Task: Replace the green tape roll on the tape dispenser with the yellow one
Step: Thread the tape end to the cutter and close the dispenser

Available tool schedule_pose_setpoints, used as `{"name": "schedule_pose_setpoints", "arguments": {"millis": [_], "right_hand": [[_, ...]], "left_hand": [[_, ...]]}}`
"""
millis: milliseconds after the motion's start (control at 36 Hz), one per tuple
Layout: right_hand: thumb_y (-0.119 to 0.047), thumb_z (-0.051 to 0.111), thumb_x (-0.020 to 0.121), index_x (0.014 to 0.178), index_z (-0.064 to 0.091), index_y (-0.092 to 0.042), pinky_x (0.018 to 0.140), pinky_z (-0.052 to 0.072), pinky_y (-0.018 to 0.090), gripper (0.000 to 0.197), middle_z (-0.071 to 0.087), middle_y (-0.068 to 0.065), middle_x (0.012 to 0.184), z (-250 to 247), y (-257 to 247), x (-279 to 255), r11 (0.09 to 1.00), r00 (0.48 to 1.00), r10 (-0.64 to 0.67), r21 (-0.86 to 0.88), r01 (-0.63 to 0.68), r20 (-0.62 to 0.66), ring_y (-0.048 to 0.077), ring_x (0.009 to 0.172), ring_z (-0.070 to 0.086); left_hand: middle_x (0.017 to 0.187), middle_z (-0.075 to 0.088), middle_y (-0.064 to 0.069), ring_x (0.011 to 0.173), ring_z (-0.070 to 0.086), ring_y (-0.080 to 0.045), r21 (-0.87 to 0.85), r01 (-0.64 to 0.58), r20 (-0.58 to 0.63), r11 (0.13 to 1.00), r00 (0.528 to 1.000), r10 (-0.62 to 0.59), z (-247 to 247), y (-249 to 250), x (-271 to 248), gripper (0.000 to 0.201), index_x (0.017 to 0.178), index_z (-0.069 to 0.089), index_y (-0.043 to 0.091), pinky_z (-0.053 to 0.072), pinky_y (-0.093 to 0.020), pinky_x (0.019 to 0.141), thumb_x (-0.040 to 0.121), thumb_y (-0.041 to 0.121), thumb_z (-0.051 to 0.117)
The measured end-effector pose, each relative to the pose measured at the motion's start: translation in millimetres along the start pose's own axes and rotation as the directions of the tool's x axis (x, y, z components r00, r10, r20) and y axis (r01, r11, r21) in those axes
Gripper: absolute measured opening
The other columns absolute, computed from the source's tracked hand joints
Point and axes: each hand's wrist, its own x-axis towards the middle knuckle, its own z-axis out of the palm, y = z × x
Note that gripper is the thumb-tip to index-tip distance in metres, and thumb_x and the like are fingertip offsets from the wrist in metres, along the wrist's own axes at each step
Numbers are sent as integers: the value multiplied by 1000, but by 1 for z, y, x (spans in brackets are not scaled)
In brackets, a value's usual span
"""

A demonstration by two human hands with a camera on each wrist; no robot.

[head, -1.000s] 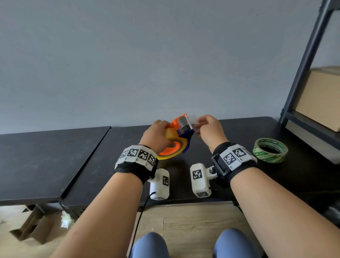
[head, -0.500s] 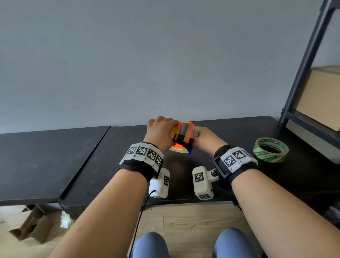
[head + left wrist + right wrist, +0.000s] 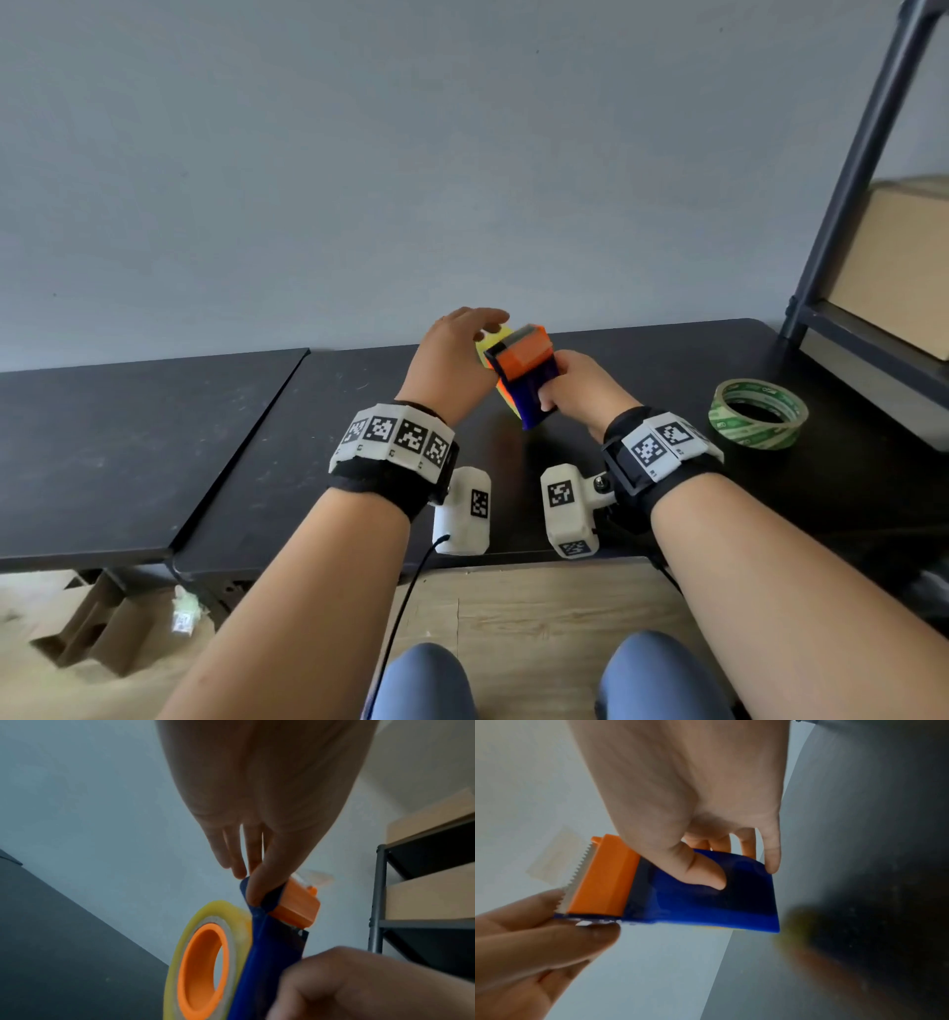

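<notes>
Tape dispenser (image 3: 524, 377) is held up above the tabletop (image 3: 667, 360), roughly mid-span near its back edge, not touching it. Blue body, orange cutter block with a serrated metal blade (image 3: 577, 878) at the top end.

Right hand (image 3: 577, 393) grips the blue body: thumb pressed flat on the broad blue face, the other fingers curled round the far edge.

Left hand (image 3: 452, 360) is at the cutter end. Thumb (image 3: 262, 882) presses on the blue frame right beside the orange block; the other fingers are fairly straight and extend past it. Whether they actually pinch the frame from behind, cannot tell from the wrist views.

Yellow tape roll (image 3: 205, 959) sits mounted on the dispenser's orange hub (image 3: 203, 971), on the side facing the left wrist camera. A short pale strip of tape (image 3: 554, 856) sticks out past the blade.

Green tape roll (image 3: 757, 413) lies flat on the tabletop toward the right edge, well apart from both hands.

Dark metal shelf rack (image 3: 862, 154) stands at the right end, with a cardboard box (image 3: 904, 267) on it.
</notes>
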Motion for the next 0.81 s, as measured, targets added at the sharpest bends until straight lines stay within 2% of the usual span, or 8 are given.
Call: {"name": "schedule_pose_setpoints", "arguments": {"millis": [111, 278, 389, 444, 528, 611, 694, 805], "right_hand": [[11, 49, 73, 73, 48, -15, 66, 39, 30, 27, 54, 3, 76, 0, 0, -2, 999, 1000, 11, 38, -11, -7, 27, 85, 52], [11, 49, 74, 91, 56, -7, 74, 45, 33, 25, 61, 10, 92, -2, -3, -2, 996, 999, 42, 85, -39, -34, 29, 92, 56], [9, 49, 73, 98, 61, -2, 86, 51, 42, 30, 65, 16, 99, 0, -4, -1, 997, 997, 45, 64, -40, -65, 32, 96, 60], [7, 48, 73, 93, 59, -4, 81, 51, 39, 25, 63, 15, 94, 1, -5, -1, 998, 998, 38, 59, -35, -55, 30, 89, 59], [5, 48, 73, 89, 54, -6, 65, 41, 30, 20, 57, 9, 83, 3, -8, -2, 997, 998, 48, 67, -46, -37, 23, 73, 53], [1, 49, 72, 92, 52, -6, 68, 41, 33, 21, 56, 9, 86, 6, -12, -5, 995, 998, 54, 88, -53, -17, 26, 79, 53], [-2, 52, 73, 103, 52, -8, 71, 45, 34, 31, 57, 7, 93, 11, -14, -6, 991, 998, 62, 116, -62, 8, 25, 84, 55], [-13, 55, 77, 98, 50, -12, 68, 45, 34, 22, 59, 7, 91, 17, -16, -8, 981, 999, 38, 190, -40, 10, 23, 77, 56]], "left_hand": [[106, 69, 3, 92, 58, -7, -68, 30, -3, 997, 1000, -30, 0, 7, -2, 54, 120, 64, 18, 44, -17, 85, 71, -4, 63], [108, 68, 4, 90, 56, -4, -74, 28, -8, 997, 1000, -29, -2, 10, -2, 41, 114, 67, 17, 37, -4, 74, 74, 7, 70], [106, 67, 3, 92, 57, -9, -71, 44, -51, 996, 998, -48, -1, 11, -2, 34, 110, 66, 16, 41, -16, 78, 77, 17, 74], [104, 68, 2, 94, 60, -11, -111, 74, -83, 991, 993, -84, -1, 10, -1, 29, 108, 67, 16, 43, -21, 80, 80, 20, 73], [99, 70, 4, 92, 63, -12, -143, 106, -122, 984, 985, -124, -2, 9, 0, 21, 104, 70, 17, 45, -21, 79, 84, 25, 70], [93, 68, 8, 90, 62, -12, -173, 124, -174, 977, 973, -154, -4, 8, 0, 17, 99, 75, 17, 48, -25, 80, 89, 28, 64], [103, 62, 4, 96, 59, -14, -163, 135, -272, 977, 946, -176, -4, 3, 3, 20, 94, 77, 14, 46, -26, 81, 91, 27, 62], [95, 60, -1, 86, 57, -16, -147, 176, -309, 973, 927, -214, -8, 2, 5, 23, 90, 77, 12, 41, -25, 73, 93, 24, 58]]}}
